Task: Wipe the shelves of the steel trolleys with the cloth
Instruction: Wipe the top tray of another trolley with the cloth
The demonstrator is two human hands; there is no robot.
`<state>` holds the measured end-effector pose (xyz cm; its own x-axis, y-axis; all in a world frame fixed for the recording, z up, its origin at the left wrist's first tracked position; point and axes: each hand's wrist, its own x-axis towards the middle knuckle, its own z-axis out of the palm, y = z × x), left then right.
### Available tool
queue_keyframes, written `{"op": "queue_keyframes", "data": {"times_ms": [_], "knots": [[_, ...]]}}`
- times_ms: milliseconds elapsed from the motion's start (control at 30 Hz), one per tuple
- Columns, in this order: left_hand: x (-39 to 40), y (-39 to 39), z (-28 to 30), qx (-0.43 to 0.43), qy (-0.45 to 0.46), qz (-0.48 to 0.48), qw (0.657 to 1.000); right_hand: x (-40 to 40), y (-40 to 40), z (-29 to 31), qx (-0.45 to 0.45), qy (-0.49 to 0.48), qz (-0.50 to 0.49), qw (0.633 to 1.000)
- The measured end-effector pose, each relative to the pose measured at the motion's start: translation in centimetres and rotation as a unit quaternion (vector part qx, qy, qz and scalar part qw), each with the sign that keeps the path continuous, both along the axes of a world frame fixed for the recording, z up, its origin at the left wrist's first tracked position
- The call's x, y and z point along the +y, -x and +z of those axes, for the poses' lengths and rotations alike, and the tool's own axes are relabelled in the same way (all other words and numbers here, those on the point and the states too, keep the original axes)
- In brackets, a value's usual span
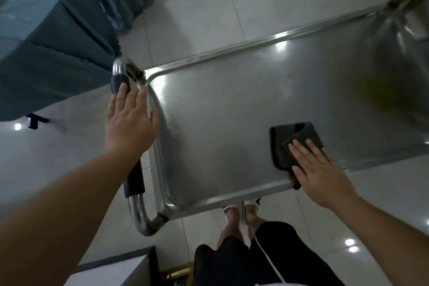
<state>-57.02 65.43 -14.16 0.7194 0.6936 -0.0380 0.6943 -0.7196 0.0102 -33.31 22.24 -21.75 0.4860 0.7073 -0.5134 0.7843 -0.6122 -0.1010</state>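
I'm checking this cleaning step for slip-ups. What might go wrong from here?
The cloth overhangs the shelf's near rim under the flat right hand, so it may slide off. The left hand isn't gripping the handle, so the trolley may roll. The yellowish patch could be missed.

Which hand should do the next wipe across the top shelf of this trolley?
Right. The right hand already lies flat on the dark cloth at the shelf's near edge. The left hand has no cloth, its fingers open over the handle.
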Motion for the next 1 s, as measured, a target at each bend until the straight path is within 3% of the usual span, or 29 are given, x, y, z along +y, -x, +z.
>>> {"op": "queue_keyframes", "data": {"times_ms": [100,300,467,633,833,1000], "knots": [[-0.2,-0.1,0.3,0.059,-0.01,-0.035,0.998,-1.8,-1.9,0.9,0.009,0.039,-0.049,0.998],[-1.7,-1.7,1.7,0.204,-0.036,-0.095,0.974,0.4,-1.6,2.3,0.02,-0.001,-0.091,0.996],[-9.2,-8.3,1.1,0.137,0.148,-0.044,0.979,0.7,-1.9,0.8,-0.019,-0.037,-0.042,0.998],[-17.7,-15.2,-0.8,0.091,0.23,-0.018,0.969,-1.8,-3.0,-1.4,-0.017,-0.093,0.017,0.995],[-24.0,-22.5,-3.3,0.031,0.261,0.068,0.963,-4.7,-6.6,-2.8,0.009,-0.159,0.103,0.982],[-24.5,-27.6,-6.4,-0.031,0.204,0.1,0.973,-7.3,-10.1,-3.1,0.013,-0.176,0.12,0.977]]}}
